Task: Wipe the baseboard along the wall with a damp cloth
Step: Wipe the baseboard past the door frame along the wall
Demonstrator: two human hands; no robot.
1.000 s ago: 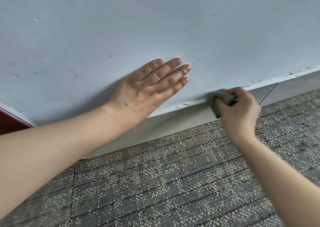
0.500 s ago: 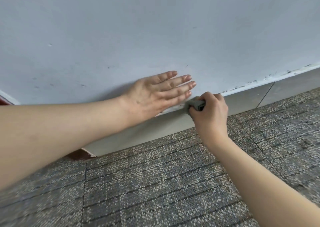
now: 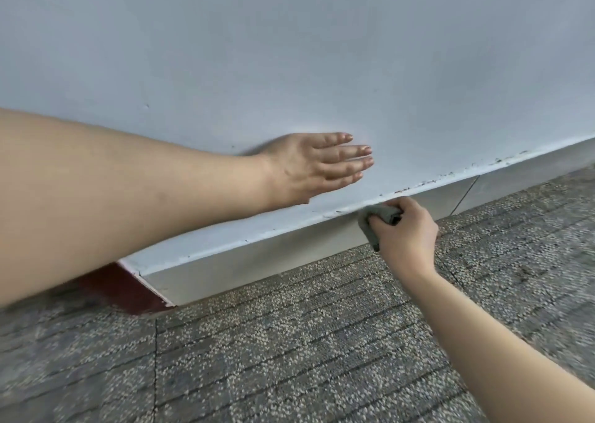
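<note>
Cloth (image 3: pixel 381 213) bunched in right hand (image 3: pixel 406 231), fingers curled round it, pressed to baseboard (image 3: pixel 257 259) top edge, at 4 o'clock from left hand (image 3: pixel 315 165), flat and straight-fingered on wall (image 3: pixel 289 52). Dark specks line the edge toward 2 o'clock: that stretch looks unwiped, job roughly midway

To the right of my right hand (image 3: pixel 405 232), which grips the cloth (image 3: pixel 375 219) against the baseboard (image 3: pixel 257 261), the baseboard runs unblocked to the edge of my view, carpet (image 3: pixel 289 358) in front. Leftward it runs free to a dark red panel (image 3: pixel 128 290). My left hand (image 3: pixel 309 168), flat on the wall (image 3: pixel 322 52), and its forearm (image 3: pixel 128 190) cross above that stretch.
</note>
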